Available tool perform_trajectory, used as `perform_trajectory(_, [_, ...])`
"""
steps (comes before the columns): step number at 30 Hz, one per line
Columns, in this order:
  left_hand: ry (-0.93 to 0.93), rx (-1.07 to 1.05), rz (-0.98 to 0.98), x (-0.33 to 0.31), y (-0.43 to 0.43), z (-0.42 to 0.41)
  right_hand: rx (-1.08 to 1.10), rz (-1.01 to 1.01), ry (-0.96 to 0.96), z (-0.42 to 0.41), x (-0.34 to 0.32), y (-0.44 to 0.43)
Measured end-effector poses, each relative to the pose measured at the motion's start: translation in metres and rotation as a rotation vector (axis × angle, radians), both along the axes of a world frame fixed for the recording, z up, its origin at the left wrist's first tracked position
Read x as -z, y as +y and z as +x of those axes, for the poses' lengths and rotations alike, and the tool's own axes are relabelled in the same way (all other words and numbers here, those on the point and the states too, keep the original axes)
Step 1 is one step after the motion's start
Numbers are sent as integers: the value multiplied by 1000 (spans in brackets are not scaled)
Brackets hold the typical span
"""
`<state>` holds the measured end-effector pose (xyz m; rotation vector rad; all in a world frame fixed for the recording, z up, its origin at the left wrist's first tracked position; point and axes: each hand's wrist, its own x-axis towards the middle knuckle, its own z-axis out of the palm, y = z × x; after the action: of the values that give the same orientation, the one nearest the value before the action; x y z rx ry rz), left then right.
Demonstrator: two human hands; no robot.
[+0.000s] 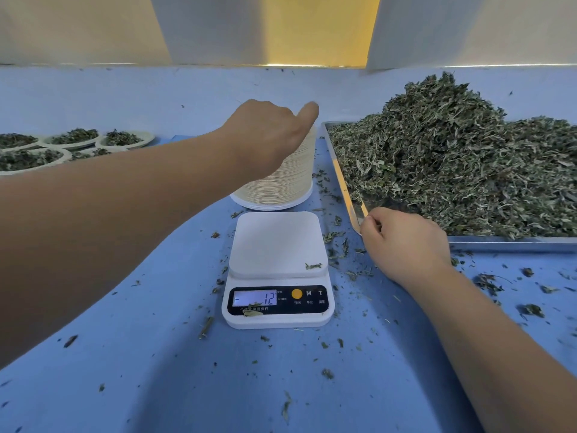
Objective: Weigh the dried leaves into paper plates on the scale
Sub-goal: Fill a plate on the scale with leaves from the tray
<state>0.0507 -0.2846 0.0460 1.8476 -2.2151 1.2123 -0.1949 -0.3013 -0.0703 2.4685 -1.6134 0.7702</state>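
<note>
One stack of paper plates (pixel 281 182), upright, long axis vertical, top directly beneath the left hand (pixel 265 135); its fingers are hidden over the far edge, grip not determinable. Scale (pixel 278 245): platform bare, just nearer than those fingers. Right hand (pixel 406 245): fingers (pixel 371 225) loosely curled at the tray (pixel 499 242) corner, dried leaves (pixel 452 157) just beyond; contents unclear. Advised: peel off a single plate, lift straight up, centre on platform, zero.
</note>
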Motion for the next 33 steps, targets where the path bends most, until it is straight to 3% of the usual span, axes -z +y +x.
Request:
perform_trajectory(6, [434,-88,-216,2,6,8,-2,-1,7,1,0,-1])
perform_trajectory(10, [911,45,-384,29,13,18,-12,-8,10,0,0,-1])
perform_trajectory(16, [1253,215,-514,57,29,9,-16,39,-56,1,-1,0])
perform_trajectory(20, [1342,259,-508,70,54,0,-119,56,-228,4,-5,9])
perform_trajectory(26, [1282,294,-406,93,96,4,-292,7,-418,20,-13,33])
perform_trajectory(33, [1508,190,-321,113,121,15,-410,37,-344,28,-9,42])
